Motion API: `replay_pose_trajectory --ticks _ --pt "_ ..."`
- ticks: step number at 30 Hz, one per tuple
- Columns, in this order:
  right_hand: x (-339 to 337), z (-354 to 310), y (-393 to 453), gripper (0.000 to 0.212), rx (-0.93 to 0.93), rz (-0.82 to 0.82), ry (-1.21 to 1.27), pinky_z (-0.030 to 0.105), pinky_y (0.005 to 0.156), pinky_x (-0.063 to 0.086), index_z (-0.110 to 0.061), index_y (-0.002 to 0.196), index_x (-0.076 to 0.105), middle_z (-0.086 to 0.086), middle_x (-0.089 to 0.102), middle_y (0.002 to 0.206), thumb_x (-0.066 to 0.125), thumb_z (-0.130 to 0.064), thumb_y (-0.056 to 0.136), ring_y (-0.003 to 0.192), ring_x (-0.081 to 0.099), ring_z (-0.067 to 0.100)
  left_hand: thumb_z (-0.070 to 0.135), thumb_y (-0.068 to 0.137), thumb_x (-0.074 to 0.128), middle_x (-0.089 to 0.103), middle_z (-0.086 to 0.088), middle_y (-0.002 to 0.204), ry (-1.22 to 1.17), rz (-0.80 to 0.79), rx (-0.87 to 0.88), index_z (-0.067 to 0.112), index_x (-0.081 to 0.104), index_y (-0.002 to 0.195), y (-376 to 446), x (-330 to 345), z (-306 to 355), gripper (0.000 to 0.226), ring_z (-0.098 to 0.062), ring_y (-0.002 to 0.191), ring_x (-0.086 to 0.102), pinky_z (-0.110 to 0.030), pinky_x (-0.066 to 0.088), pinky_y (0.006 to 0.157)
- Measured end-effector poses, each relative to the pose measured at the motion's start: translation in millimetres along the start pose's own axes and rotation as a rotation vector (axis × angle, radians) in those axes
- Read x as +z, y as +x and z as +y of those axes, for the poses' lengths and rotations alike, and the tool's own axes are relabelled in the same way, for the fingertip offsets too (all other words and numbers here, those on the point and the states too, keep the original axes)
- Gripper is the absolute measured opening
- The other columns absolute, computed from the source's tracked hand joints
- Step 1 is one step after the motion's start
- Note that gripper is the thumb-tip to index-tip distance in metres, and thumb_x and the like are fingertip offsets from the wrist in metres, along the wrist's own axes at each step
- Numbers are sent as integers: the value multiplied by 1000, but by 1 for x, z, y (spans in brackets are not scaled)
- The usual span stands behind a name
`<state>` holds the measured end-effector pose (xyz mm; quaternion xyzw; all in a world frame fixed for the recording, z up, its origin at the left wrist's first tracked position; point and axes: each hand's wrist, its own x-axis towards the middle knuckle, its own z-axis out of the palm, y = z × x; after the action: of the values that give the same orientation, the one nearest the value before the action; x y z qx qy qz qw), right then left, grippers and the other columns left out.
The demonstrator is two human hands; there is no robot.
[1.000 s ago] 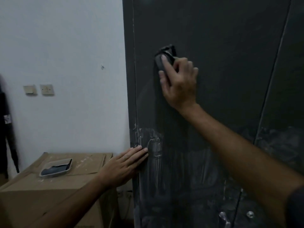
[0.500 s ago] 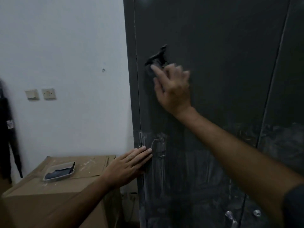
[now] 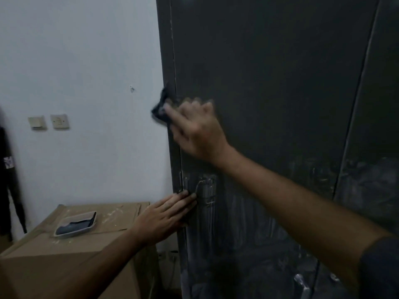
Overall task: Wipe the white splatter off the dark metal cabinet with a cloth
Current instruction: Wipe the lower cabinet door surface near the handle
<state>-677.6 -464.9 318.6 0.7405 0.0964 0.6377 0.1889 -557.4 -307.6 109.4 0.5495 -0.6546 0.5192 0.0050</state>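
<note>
The dark metal cabinet (image 3: 280,72) fills the right of the view. White splatter (image 3: 208,190) streaks its lower door, more of it toward the bottom. My right hand (image 3: 196,130) holds a dark cloth (image 3: 161,108) against the cabinet's left edge at mid height; the hand is blurred by motion. My left hand (image 3: 164,214) rests flat with straight fingers on the cabinet's left edge, just beside the white streaks.
A white wall (image 3: 86,61) with two switch plates (image 3: 48,121) lies left of the cabinet. A cardboard box (image 3: 64,251) stands low left, with a white tray (image 3: 75,224) holding a dark cloth on it. A dark garment (image 3: 8,180) hangs at the far left. Cabinet handles (image 3: 302,281) show at the bottom.
My right hand has swept the cloth left and down across the door to the cabinet's left edge. The left hand has stayed in place.
</note>
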Motion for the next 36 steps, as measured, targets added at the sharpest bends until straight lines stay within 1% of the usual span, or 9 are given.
replay_pose_trajectory --ticks 3,5,11,16,22,26,29,33,36 --pt "-13 4 -82 43 -428 -271 13 43 79 40 -16 137 65 8 66 110 60 -28 96 93 57 29 40 104 59 43 -11 162 -16 48 1 8 46 155 1 -2 1 61 -28 151 40 -41 30 125" --pt "-27 37 -84 42 -471 -267 -20 41 77 40 -19 134 67 7 66 105 63 -30 94 89 57 27 39 105 58 43 -11 163 -22 37 7 8 45 155 1 -3 1 61 -28 152 39 -41 28 126" --pt "-15 10 -64 43 199 17 51 42 74 37 -20 139 63 8 61 95 64 -28 96 82 56 30 31 102 56 54 -14 153 18 51 37 8 54 147 -3 0 4 51 -32 143 49 -45 37 118" --pt "-20 4 -138 41 -444 -356 90 40 77 37 -27 136 64 6 58 107 62 -34 96 91 51 24 38 96 60 57 -8 103 -8 90 -236 16 57 102 -12 5 26 24 -30 83 61 -40 41 77" --pt "-6 -20 -106 40 181 -50 113 41 73 40 -23 131 71 12 62 103 70 -25 91 86 57 28 56 96 61 49 3 80 -249 -13 -539 21 52 83 -10 -9 33 39 -19 69 47 -33 38 58" --pt "-15 -18 -165 42 -368 -341 129 41 79 39 -29 135 64 8 61 113 64 -31 93 92 55 25 62 82 62 42 15 71 -435 -28 -810 27 47 79 -4 -20 38 39 -12 60 42 -23 26 50" --pt "-18 17 -137 43 -350 -246 54 41 78 37 -29 133 65 7 57 110 67 -32 91 91 52 25 70 82 62 43 15 67 -504 -63 -902 29 42 74 -7 -16 41 46 -8 59 43 -28 36 48" --pt "-6 -15 -127 40 166 -39 95 43 72 41 -24 133 70 5 48 109 69 -26 93 85 55 28 58 89 63 46 9 76 -380 9 -789 25 46 81 -6 -12 48 37 -13 64 43 -29 38 55" --pt "-11 -29 -186 43 -232 -276 96 41 75 41 -28 137 65 5 51 118 66 -28 94 91 55 25 32 94 58 58 -3 98 -190 63 -481 20 54 102 -8 -6 55 15 -28 82 61 -36 39 72"
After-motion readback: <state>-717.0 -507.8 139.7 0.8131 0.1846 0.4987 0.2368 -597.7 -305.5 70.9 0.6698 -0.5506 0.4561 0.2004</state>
